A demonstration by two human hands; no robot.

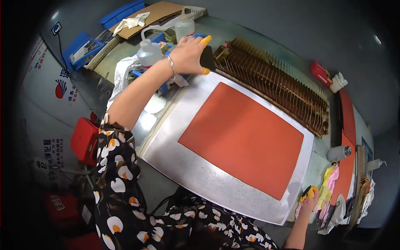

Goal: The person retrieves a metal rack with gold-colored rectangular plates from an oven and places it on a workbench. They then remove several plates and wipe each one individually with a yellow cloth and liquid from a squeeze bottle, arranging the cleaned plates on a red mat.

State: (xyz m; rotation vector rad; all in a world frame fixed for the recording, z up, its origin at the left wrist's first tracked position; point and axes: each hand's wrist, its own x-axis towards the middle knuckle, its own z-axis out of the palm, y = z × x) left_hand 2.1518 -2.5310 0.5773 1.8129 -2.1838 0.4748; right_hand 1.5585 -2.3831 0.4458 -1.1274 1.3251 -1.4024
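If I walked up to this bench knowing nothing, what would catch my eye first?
Most likely the big orange-red sheet lying flat on a silver metal plate in the middle of the bench. Behind it stands a long brown slotted rack. The left hand, with yellow fingertip covers, grips a dark block at the plate's far corner, beside clear squeeze bottles; the right hand rests at the near right edge.
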